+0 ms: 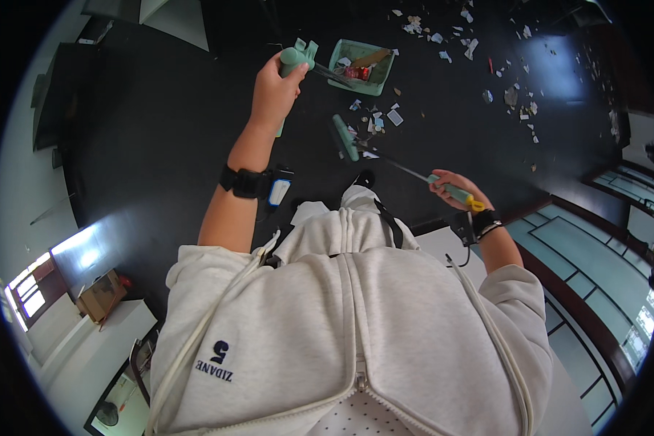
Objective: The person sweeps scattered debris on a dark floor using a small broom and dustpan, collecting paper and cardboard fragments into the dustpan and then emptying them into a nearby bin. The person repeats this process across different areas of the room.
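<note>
My left hand (279, 87) is closed around the green top of a long-handled dustpan's handle (297, 59). Its shaft runs to a light green dustpan (380, 84), which holds a red item, a brown piece and paper scraps. With my right hand (458, 188) I grip the green handle of a broom (409, 171); a yellow loop shows at its end. On the dark floor, the green broom head (345, 138) touches or lies close beside a small heap of paper scraps (376, 122), just below the dustpan. The bristles are hard to make out.
More torn paper scraps (470, 49) lie scattered over the dark floor (169, 120) at the upper right. My shoe (365, 178) is close below the broom head. Glass-paned panels (572, 240) line the right side. A cardboard box (102, 297) rests at the lower left.
</note>
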